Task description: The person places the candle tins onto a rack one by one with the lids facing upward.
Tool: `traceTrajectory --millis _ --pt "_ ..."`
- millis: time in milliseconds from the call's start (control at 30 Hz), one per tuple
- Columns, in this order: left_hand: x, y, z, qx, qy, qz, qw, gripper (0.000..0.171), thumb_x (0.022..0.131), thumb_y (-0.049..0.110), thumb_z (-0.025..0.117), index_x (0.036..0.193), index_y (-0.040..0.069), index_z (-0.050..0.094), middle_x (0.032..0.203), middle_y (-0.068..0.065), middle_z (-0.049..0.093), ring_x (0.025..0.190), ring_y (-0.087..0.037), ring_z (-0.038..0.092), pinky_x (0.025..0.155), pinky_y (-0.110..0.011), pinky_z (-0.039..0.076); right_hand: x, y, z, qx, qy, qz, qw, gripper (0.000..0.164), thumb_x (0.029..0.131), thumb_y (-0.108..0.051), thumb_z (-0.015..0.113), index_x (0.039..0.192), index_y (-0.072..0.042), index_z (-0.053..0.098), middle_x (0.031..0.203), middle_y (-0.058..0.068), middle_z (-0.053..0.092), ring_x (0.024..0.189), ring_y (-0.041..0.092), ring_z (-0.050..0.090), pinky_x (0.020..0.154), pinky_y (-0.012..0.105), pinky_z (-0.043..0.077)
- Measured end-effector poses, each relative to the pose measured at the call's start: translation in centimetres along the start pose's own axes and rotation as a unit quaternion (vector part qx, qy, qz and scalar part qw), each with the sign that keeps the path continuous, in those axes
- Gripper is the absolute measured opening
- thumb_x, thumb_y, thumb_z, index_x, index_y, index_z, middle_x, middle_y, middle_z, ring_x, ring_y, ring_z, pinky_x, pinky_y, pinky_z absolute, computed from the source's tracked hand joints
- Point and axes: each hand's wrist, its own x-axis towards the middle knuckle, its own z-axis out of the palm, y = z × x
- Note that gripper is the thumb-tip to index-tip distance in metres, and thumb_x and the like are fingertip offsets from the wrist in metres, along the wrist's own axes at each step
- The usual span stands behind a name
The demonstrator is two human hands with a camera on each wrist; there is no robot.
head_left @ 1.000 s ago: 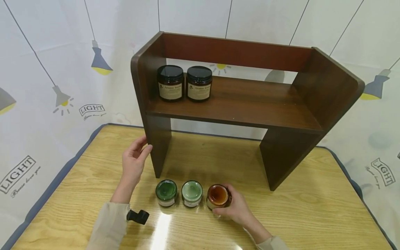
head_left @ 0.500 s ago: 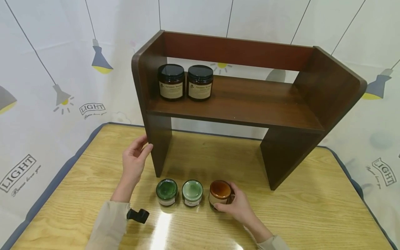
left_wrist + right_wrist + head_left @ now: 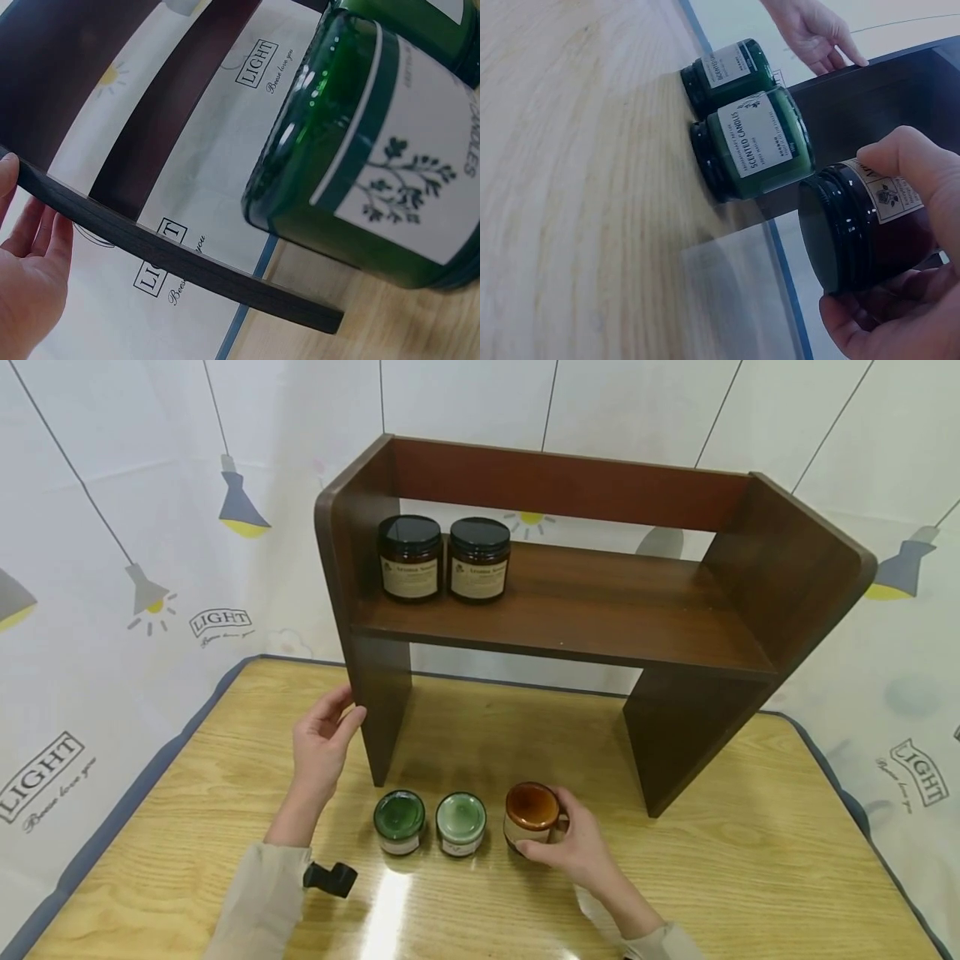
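Observation:
My right hand [image 3: 577, 843] grips an amber candle jar [image 3: 532, 807] by its side, upside down with its black lid [image 3: 832, 232] facing the table. In the right wrist view the jar is off the tabletop. Left of it, a light green candle jar [image 3: 461, 822] and a dark green candle jar [image 3: 399, 820] also stand upside down on their lids; their labels read "Scented Candles". With thumb and fingers on either side of its front edge, my left hand [image 3: 321, 739] pinches the left side panel [image 3: 172, 259] of a dark brown wooden shelf [image 3: 585, 610].
Two dark jars with black lids, a left one [image 3: 411, 560] and a right one [image 3: 480, 560], stand upright at the left of the shelf board. The shelf's right panel [image 3: 682, 735] rests on the wood-grain table [image 3: 750, 877]. A white printed curtain [image 3: 150, 427] surrounds the table's back and sides.
My right hand has lifted the amber candle jar off the table and moved slightly right and away from me with it. The left hand and the green jars have stayed put.

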Motion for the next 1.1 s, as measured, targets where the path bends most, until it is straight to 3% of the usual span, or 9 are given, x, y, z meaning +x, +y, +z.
traceTrajectory --millis 300,533,833,1100 --pt "0.0 0.1 0.1 -0.011 -0.002 -0.004 0.9999 0.047 0.082 -0.021 0.053 0.104 0.016 0.070 0.101 0.005 0.067 0.100 -0.008 0.060 0.085 -0.018 0.049 -0.1 -0.8 -0.5 0.005 0.022 -0.025 0.999 0.064 0.061 -0.005 0.083 0.118 0.003 0.054 0.108 0.012 0.062 0.095 0.021 0.060 0.080 0.027 0.052" --pt "-0.1 0.2 0.1 -0.012 -0.003 -0.006 0.9999 0.043 0.083 -0.019 0.054 0.106 0.013 0.070 0.102 0.005 0.067 0.101 -0.008 0.060 0.085 -0.017 0.049 -0.2 -2.1 -1.3 0.039 0.035 -0.091 0.994 0.061 0.061 0.002 0.081 0.114 0.004 0.052 0.108 0.014 0.060 0.093 0.011 0.058 0.080 0.023 0.052" --pt "-0.1 0.2 0.1 -0.009 -0.006 -0.003 0.9999 0.045 0.083 -0.020 0.054 0.105 0.016 0.070 0.102 0.006 0.067 0.100 -0.008 0.061 0.085 -0.018 0.049 -0.1 -4.3 -2.0 0.047 0.059 -0.102 0.992 0.063 0.060 0.008 0.079 0.116 0.003 0.050 0.110 0.011 0.057 0.097 0.009 0.057 0.083 0.020 0.050" --pt "0.0 0.2 0.1 -0.016 -0.010 0.005 0.9998 0.046 0.083 -0.020 0.054 0.105 0.016 0.070 0.102 0.005 0.067 0.101 -0.008 0.060 0.085 -0.018 0.049 0.0 -5.9 -2.9 0.066 0.079 -0.145 0.984 0.064 0.059 0.013 0.077 0.116 0.008 0.049 0.109 0.009 0.056 0.095 0.008 0.058 0.081 0.018 0.051"
